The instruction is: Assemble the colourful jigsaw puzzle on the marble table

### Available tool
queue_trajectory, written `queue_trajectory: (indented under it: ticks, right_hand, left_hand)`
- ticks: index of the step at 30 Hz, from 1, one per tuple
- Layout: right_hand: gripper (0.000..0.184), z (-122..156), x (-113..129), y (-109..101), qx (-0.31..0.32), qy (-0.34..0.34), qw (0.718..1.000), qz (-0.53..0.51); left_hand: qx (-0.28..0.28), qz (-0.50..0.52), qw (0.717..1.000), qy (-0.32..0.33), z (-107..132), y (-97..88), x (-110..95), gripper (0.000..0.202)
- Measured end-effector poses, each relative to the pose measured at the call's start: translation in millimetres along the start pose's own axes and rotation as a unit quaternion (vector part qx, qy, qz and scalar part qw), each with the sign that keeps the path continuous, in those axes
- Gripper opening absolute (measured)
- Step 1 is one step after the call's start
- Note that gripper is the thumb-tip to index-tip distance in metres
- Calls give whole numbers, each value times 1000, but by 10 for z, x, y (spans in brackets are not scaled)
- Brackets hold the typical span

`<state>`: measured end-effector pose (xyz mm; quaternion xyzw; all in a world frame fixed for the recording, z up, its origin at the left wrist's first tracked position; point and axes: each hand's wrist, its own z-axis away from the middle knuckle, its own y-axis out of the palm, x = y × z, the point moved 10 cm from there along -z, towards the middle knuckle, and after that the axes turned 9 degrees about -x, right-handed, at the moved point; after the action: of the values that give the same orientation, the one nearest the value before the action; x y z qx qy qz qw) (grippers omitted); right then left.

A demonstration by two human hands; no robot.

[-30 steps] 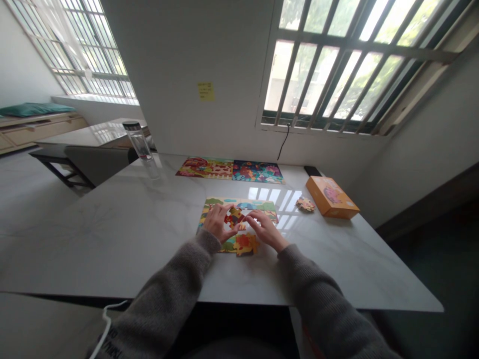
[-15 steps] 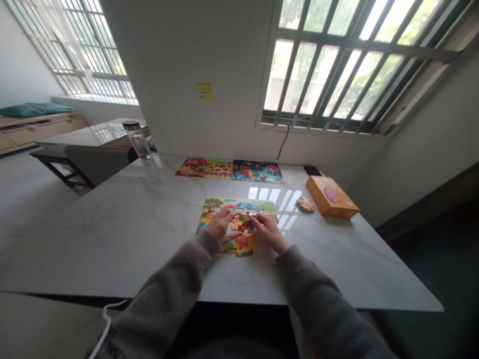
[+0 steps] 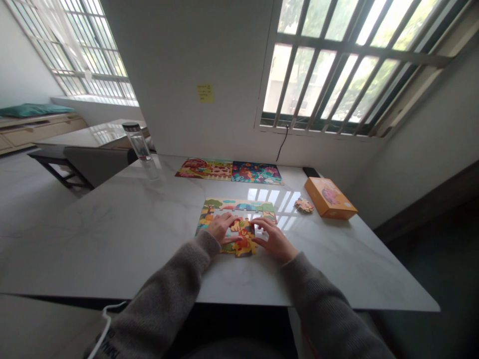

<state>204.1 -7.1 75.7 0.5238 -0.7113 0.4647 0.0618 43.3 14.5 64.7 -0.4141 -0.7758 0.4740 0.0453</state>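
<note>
A partly assembled jigsaw puzzle (image 3: 244,206) lies on the table in front of me, its picture border showing trees and a blue shape along the top. In its lower middle, several joined yellow and orange jigsaw pieces (image 3: 244,240) form an animal picture. My left hand (image 3: 223,228) rests at their left side, thumb and fingers spread apart. At their right edge is my right hand (image 3: 274,239), its thumb and index finger apart near the pieces. Whether the fingertips press on the pieces is hard to see.
Two finished puzzle pictures, a farm scene (image 3: 205,169) and a dark blue one (image 3: 257,172), lie by the wall. To the right are a small pile of pieces (image 3: 303,206), an orange box (image 3: 331,198) and a black phone-like object (image 3: 310,172). A glass bottle (image 3: 138,143) stands back left.
The jigsaw piece that my right hand held now sits down among the joined animal pieces. My right fingers have opened off it and shifted slightly right; my left hand stays nearly still.
</note>
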Motion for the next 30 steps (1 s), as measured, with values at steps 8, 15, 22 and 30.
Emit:
queue_trajectory:
  ticks: [8,15,22,30]
  right_hand:
    - [53,311,-413,-441,9,28,991,131]
    - [43,418,-524,-561,24,24,983,180]
    - [41,443,-640,-581,26,28,978,205]
    - [42,451,-588,-553,32,32,974,224]
  left_hand:
    - [20,15,999,-21,36,79,25,45]
    - [11,65,997,-26,37,64,-26,31]
    - [42,140,989,0,-88,198,-223,31]
    - [118,24,991,63,-437,491,-768,31]
